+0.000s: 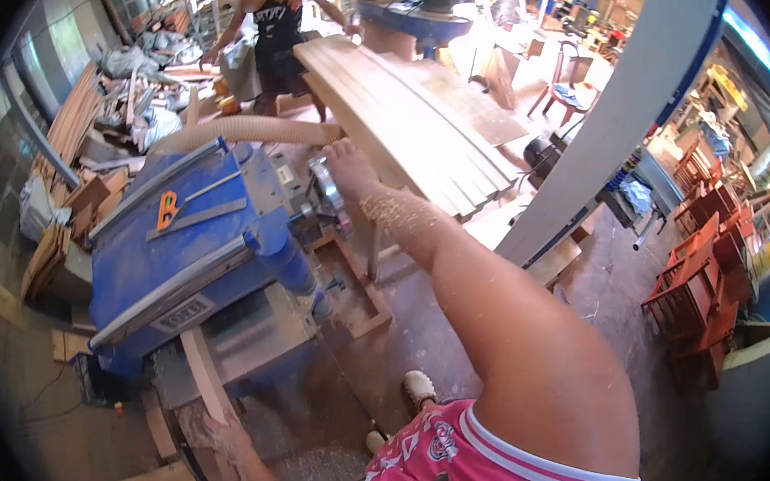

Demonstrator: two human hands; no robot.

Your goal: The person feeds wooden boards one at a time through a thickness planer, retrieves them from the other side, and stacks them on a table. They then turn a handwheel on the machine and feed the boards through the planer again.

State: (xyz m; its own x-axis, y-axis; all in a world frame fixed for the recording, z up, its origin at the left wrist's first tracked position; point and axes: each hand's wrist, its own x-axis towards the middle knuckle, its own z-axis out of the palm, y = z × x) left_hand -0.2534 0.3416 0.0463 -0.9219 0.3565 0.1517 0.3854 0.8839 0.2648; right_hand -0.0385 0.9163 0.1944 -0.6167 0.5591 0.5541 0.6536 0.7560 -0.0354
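Observation:
A blue thickness planer (131, 260) stands at the left, its top dusted with sawdust. From its near side juts a narrow wooden strip (200, 366). My left hand (223, 437) is wrapped around the outer end of that strip. On the planer's right side is a shiny metal handwheel (325, 187). My right hand (350, 168) is at the wheel with curled fingers, partly hidden behind its rim. Wood shavings cling to my right forearm. An orange-handled tool (167, 210) and a flat metal bar (199, 218) lie on the planer's top.
A ribbed dust hose (248, 130) runs behind the planer. Beyond it, long pale boards (405, 119) lie stacked, with another person (280, 25) beside them. A white post (615, 128) rises at the right, and reddish wooden chairs (698, 268) stand past it. Scrap wood lines the left wall.

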